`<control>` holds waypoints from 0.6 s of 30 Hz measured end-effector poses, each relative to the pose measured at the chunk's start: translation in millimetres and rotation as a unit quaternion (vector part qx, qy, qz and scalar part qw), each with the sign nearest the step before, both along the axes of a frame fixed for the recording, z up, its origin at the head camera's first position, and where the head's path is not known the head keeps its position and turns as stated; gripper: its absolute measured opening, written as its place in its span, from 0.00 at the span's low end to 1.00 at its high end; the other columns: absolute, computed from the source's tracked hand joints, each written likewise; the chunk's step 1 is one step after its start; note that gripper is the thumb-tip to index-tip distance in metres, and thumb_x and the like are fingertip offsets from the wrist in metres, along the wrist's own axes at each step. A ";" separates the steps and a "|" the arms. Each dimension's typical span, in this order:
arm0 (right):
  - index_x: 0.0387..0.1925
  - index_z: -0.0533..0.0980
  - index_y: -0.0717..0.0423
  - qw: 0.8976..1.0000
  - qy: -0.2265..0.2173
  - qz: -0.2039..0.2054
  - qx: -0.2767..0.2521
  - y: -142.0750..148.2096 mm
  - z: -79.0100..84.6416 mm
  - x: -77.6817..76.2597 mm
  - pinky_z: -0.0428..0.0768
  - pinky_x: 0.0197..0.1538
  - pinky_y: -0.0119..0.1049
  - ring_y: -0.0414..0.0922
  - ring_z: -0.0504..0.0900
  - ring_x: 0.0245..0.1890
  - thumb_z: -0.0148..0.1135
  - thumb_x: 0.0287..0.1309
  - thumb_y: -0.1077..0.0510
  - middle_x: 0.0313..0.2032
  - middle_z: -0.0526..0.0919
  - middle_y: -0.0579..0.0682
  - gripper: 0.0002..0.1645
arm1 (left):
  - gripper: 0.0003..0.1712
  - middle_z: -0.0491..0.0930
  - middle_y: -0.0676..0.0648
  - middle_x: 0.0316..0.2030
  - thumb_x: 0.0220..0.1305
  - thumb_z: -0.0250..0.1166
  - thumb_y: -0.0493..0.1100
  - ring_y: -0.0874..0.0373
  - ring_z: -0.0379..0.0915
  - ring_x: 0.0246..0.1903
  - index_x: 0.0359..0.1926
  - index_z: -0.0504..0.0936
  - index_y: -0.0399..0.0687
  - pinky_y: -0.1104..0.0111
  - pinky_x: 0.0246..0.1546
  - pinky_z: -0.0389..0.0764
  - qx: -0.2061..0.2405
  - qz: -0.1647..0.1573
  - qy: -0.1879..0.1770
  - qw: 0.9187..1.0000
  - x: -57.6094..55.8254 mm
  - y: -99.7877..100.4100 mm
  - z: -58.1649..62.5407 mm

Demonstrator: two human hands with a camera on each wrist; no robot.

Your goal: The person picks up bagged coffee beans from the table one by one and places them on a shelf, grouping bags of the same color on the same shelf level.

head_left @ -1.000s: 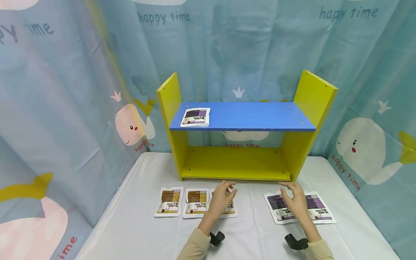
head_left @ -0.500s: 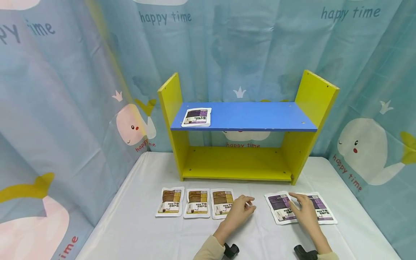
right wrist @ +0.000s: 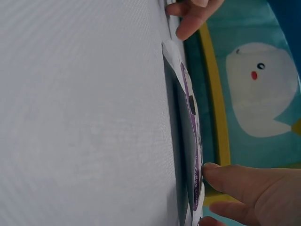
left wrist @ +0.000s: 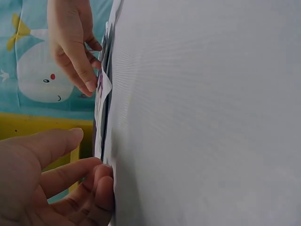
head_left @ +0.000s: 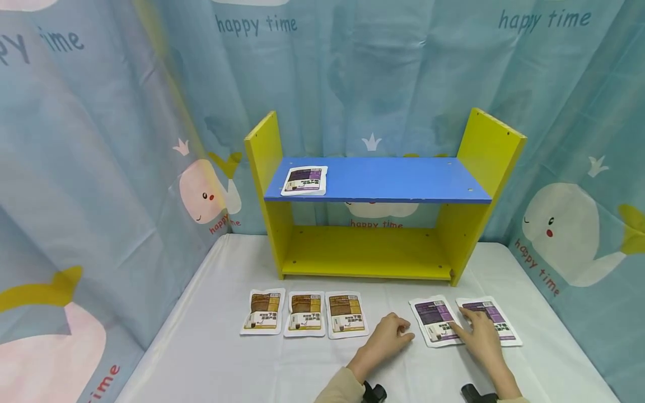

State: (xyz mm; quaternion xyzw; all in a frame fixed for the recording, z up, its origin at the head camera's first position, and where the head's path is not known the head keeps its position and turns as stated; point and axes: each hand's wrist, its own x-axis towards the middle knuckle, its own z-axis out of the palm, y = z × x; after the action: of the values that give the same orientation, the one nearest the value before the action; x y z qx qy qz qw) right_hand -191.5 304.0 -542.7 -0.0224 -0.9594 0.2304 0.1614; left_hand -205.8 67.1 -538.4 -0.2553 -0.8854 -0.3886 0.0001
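Observation:
Two white-edged pouches with purple labels lie side by side on the cloth at the right in the head view, a left one (head_left: 433,322) and a right one (head_left: 499,322). My right hand (head_left: 482,337) is over their facing edges, thumb by the left pouch and fingers over the right one. In the right wrist view the thumb of that hand (right wrist: 258,193) touches a purple-labelled pouch (right wrist: 192,122) whose near edge lifts off the cloth. My left hand (head_left: 385,337), fingers loosely curled around nothing, rests just left of the left purple pouch.
Three brown-labelled pouches (head_left: 305,314) lie in a row on the white cloth (head_left: 211,358), left of my hands. Behind stands a yellow shelf unit (head_left: 368,252) with a blue upper board (head_left: 393,179); another purple-labelled pouch (head_left: 304,181) lies on that board's left end. Curtains (head_left: 393,73) enclose the table.
My left hand has moved right and toward me, from over the rightmost brown pouch to beside the purple ones. My right hand has shifted right and toward me; the pouches have stayed put.

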 end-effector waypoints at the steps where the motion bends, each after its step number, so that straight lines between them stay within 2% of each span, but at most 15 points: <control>1: 0.51 0.73 0.71 1.000 -0.009 -0.001 0.000 0.8 -0.3 -0.1 0.72 0.34 0.49 0.55 0.75 0.33 0.68 0.48 0.53 0.39 0.76 0.68 0.32 | 0.16 0.73 0.52 0.25 0.55 0.66 0.43 0.71 0.58 0.23 0.42 0.84 0.38 0.82 0.24 0.64 -0.007 0.002 0.002 1.000 0.1 1.8 0.3; 10: 0.47 0.76 0.69 0.998 -0.061 -0.002 -0.003 0.0 0.6 1.5 0.68 0.29 0.37 0.46 0.72 0.28 0.67 0.51 0.50 0.32 0.78 0.57 0.29 | 0.17 0.66 0.57 0.23 0.54 0.66 0.49 0.70 0.56 0.21 0.43 0.85 0.45 0.81 0.22 0.60 -0.078 0.025 0.029 0.996 0.5 13.6 1.3; 18: 0.48 0.75 0.69 0.996 -0.091 -0.004 -0.008 -2.9 4.3 3.8 0.63 0.28 0.34 0.43 0.69 0.25 0.65 0.51 0.49 0.28 0.76 0.52 0.30 | 0.18 0.71 0.55 0.25 0.53 0.66 0.51 0.70 0.57 0.21 0.44 0.85 0.48 0.80 0.21 0.60 -0.077 0.033 0.029 0.996 0.6 21.3 -0.8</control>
State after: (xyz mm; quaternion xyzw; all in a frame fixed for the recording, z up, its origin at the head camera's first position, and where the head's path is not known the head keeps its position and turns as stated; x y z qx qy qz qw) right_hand -187.7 301.2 -538.5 -0.0488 -0.9681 0.2343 0.0743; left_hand -205.2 88.4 -539.2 -0.2365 -0.9201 -0.3116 0.0186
